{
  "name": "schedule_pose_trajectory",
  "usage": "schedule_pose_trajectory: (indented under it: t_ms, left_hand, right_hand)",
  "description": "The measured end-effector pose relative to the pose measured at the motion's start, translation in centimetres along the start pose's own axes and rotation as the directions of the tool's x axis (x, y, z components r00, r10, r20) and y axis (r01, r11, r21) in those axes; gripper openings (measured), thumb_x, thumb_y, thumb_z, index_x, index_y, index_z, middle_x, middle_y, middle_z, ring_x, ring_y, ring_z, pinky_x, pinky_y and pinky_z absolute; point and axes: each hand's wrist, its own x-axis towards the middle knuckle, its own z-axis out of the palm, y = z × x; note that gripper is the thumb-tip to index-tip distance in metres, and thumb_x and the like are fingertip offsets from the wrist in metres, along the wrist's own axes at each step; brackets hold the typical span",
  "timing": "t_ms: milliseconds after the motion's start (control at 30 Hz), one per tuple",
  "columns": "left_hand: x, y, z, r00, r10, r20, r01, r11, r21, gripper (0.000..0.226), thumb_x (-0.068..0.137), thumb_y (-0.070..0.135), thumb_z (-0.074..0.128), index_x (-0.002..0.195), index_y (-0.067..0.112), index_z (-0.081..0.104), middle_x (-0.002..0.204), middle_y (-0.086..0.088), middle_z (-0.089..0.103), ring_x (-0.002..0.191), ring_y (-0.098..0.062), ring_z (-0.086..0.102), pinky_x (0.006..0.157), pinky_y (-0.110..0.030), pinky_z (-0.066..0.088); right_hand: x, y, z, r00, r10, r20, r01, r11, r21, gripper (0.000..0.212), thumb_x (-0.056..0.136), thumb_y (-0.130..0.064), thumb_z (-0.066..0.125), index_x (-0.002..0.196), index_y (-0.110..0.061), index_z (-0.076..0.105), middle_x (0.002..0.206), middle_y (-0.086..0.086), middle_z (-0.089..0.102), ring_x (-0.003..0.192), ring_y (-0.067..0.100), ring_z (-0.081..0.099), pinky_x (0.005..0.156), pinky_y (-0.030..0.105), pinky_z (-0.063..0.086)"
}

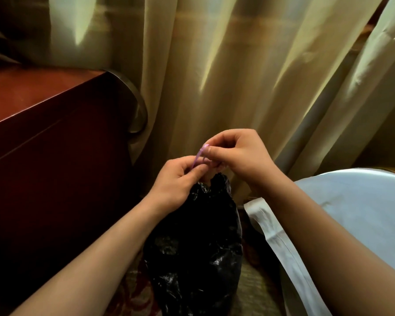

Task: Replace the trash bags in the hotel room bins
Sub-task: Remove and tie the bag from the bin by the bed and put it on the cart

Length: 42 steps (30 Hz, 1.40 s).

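Head view, near to far. Both forearms enter from the bottom edge and meet over a black trash bag [192, 236]. The bag sits between them, low over patterned carpet [255, 293]. Whether its base rests on the carpet is cut off by the frame. It is bulging and crinkled, so my read is that it's the used bag, already out of its bin. No bin in view.

Left hand [178, 176]: fingers curled, thumb and forefinger pinching the lower end of a thin purple tie [200, 155], right at the bag's gathered neck. Right hand [240, 156]: just above and beside it, pinching the tie's upper end. Whether the left hand's lower fingers also hold the neck is hidden.

Why held so, as a judgement: the neck is bunched so the tie can close it, and two opposed pinches give tension for a knot or loop. Drawstring or separate band: cannot tell. That puts this at sealing the old bag. No fresh liner is visible.

Surroundings: a dark red wooden cabinet [43, 110] stands close on the left. On the right, a white cloth [351, 213] drapes over rounded furniture, table or chair unclear. Beige curtains [214, 65] hang behind, with one fold wrapping the cabinet corner. The light is dim and warm.
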Motion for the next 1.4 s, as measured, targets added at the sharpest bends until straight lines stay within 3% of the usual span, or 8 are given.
schedule_pose_trajectory:
  t_ms: [167,233,333,500,667,833,1033,1400]
  left_hand:
    - [0.5,-0.3,0.0,0.985,-0.073,-0.158,0.064,0.996,-0.061,0.02,0.099,0.016,0.055,0.091,0.015,0.073,0.067,0.001,0.053,0.058,-0.009,0.051,0.065,-0.045,0.055]
    - [1.1,0.0,0.3,0.985,-0.148,-0.084,0.142,0.988,-0.068,0.013,0.091,0.018,0.06,0.1,0.011,0.067,0.074,0.003,0.051,0.06,-0.012,0.05,0.059,-0.039,0.05]
    - [1.9,0.3,0.1,0.945,-0.283,0.161,0.288,0.958,-0.006,0.049,0.068,0.022,0.067,0.115,0.017,0.054,0.079,-0.002,0.048,0.065,-0.016,0.053,0.065,-0.04,0.049]
    - [2.2,1.4,0.8,0.96,-0.133,0.245,0.103,0.986,0.133,0.011,0.092,0.025,0.066,0.084,0.03,0.063,0.067,0.005,0.056,0.062,-0.015,0.053,0.057,-0.038,0.049]
    - [2.8,1.0,-0.4,0.978,-0.14,0.152,0.139,0.99,0.02,0.035,0.1,0.025,0.053,0.072,0.024,0.074,0.055,0.001,0.038,0.049,-0.019,0.038,0.045,-0.032,0.041]
    - [3.1,0.7,-1.0,0.95,-0.259,0.173,0.287,0.944,-0.164,0.033,0.102,0.023,0.05,0.087,0.004,0.072,0.054,0.004,0.036,0.046,-0.007,0.037,0.051,-0.023,0.038]
    - [3.6,0.5,-1.2,0.894,-0.411,0.18,0.445,0.863,-0.239,0.034,0.099,0.023,0.054,0.078,0.009,0.076,0.058,0.0,0.046,0.054,-0.01,0.043,0.059,-0.024,0.038]
    - [3.4,0.5,-1.8,0.9,-0.431,0.061,0.425,0.838,-0.343,0.031,0.1,0.02,0.052,0.084,0.002,0.072,0.057,-0.001,0.051,0.054,-0.012,0.047,0.06,-0.026,0.041]
  right_hand:
    - [0.0,0.9,-1.7,0.998,-0.06,-0.001,0.058,0.975,-0.216,0.014,0.088,-0.007,0.072,0.095,-0.018,0.078,0.071,-0.002,0.074,0.061,0.005,0.063,0.064,0.026,0.052]
    - [0.0,1.1,-1.3,0.993,-0.106,0.051,0.118,0.915,-0.386,0.017,0.088,-0.015,0.071,0.101,-0.025,0.076,0.074,-0.007,0.072,0.064,0.003,0.06,0.066,0.025,0.049]
    - [-0.1,1.0,-0.5,0.989,-0.14,0.047,0.147,0.882,-0.448,0.013,0.088,-0.022,0.072,0.1,-0.027,0.073,0.073,-0.009,0.066,0.064,0.006,0.058,0.063,0.025,0.046]
    - [0.0,0.3,-0.1,0.98,-0.189,0.06,0.194,0.861,-0.471,0.013,0.084,-0.013,0.071,0.091,-0.023,0.074,0.076,-0.008,0.07,0.073,0.008,0.065,0.07,0.029,0.054]
    - [-0.7,1.0,-1.1,0.956,-0.271,-0.116,0.199,0.884,-0.423,0.014,0.085,-0.021,0.074,0.1,-0.021,0.073,0.084,-0.008,0.072,0.078,0.006,0.068,0.075,0.028,0.056]
    - [-3.1,5.6,-0.1,0.995,0.003,-0.1,-0.037,0.937,-0.347,0.022,0.077,-0.042,0.081,0.089,-0.025,0.076,0.079,-0.007,0.073,0.076,0.007,0.068,0.075,0.036,0.057]
    - [-3.8,6.7,1.4,0.993,0.092,-0.077,-0.111,0.943,-0.314,0.015,0.079,-0.031,0.082,0.089,-0.021,0.079,0.078,-0.007,0.075,0.074,0.005,0.069,0.072,0.029,0.055]
    - [-5.1,7.9,1.2,0.988,0.151,-0.042,-0.154,0.887,-0.436,0.01,0.081,-0.031,0.079,0.076,-0.034,0.07,0.074,-0.012,0.07,0.075,0.005,0.065,0.069,0.024,0.051]
